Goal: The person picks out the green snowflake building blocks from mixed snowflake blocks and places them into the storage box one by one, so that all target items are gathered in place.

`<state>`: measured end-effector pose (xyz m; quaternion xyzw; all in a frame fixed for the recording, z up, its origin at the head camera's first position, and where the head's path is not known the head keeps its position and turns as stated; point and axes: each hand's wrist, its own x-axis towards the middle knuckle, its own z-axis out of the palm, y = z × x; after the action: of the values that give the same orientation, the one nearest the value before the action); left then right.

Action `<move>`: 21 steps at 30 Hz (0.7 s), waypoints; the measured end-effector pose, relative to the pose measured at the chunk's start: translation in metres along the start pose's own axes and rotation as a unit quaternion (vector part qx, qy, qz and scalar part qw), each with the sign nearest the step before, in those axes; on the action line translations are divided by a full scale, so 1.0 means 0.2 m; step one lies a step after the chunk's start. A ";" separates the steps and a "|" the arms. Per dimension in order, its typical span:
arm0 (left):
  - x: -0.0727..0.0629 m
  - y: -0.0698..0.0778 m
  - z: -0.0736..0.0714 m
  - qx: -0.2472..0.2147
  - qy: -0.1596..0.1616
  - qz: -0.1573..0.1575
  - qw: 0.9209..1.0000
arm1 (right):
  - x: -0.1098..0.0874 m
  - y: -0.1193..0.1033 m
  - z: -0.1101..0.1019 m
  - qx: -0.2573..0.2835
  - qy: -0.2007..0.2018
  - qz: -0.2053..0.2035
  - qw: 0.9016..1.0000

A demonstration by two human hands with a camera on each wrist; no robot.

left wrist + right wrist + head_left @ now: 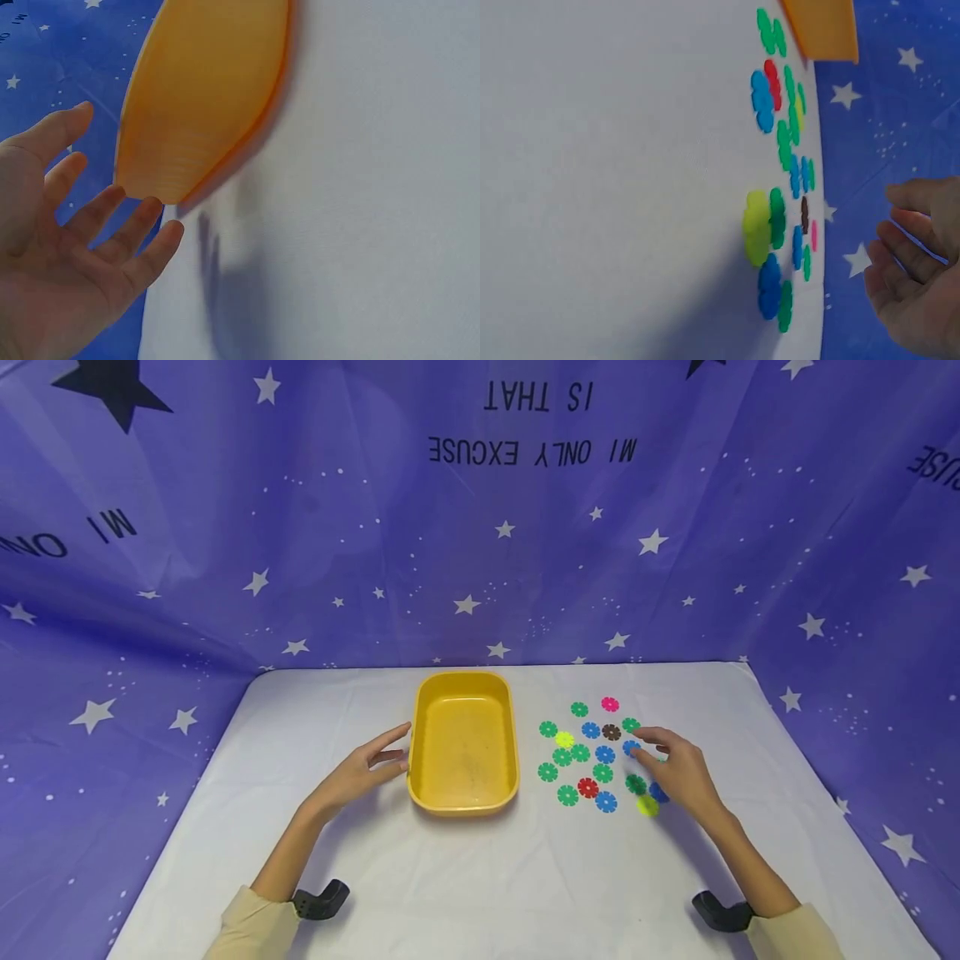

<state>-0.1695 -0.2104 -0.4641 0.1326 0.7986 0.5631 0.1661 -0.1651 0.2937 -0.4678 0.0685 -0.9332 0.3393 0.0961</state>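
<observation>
A yellow plastic tray point(463, 802) stands mid-table, its inside bare. At its left side my left hand point(360, 774) has its fingers spread, fingertips right at the rim. The left wrist view shows the same hand point(90, 247) with loosely extended fingers and nothing in the palm. Over the right edge of a scatter of flat notched discs, my right hand point(678, 770) hovers with thumb and fingers apart. A blue disc point(632, 748) lies near its fingertips, and a green disc point(635, 785) lies below its thumb. In the right wrist view this hand point(919, 262) is empty, fingers slightly bent.
Several green, blue, yellow, red, pink and brown discs point(603, 772) lie flat on the white tablecloth point(480, 893), right of the tray. A purple star-printed curtain point(420, 543) rises behind the table's far edge. Black wrist mounts point(322, 900) sit on both forearms.
</observation>
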 end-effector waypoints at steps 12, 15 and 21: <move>0.06 -0.04 0.03 -0.050 -0.025 -0.031 0.998 | 0.11 0.13 0.04 0.025 -0.010 0.064 0.998; 0.07 -0.05 0.03 -0.059 -0.029 -0.033 0.997 | 0.15 0.17 0.06 0.014 -0.017 0.069 0.997; 0.10 -0.07 0.04 -0.081 -0.037 -0.027 0.996 | 0.20 0.25 0.06 0.007 -0.043 0.085 0.995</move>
<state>-0.1846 -0.2003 -0.4820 0.1180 0.7469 0.6159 0.2211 -0.2158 0.3210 -0.4987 0.0038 -0.9364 0.3500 0.0265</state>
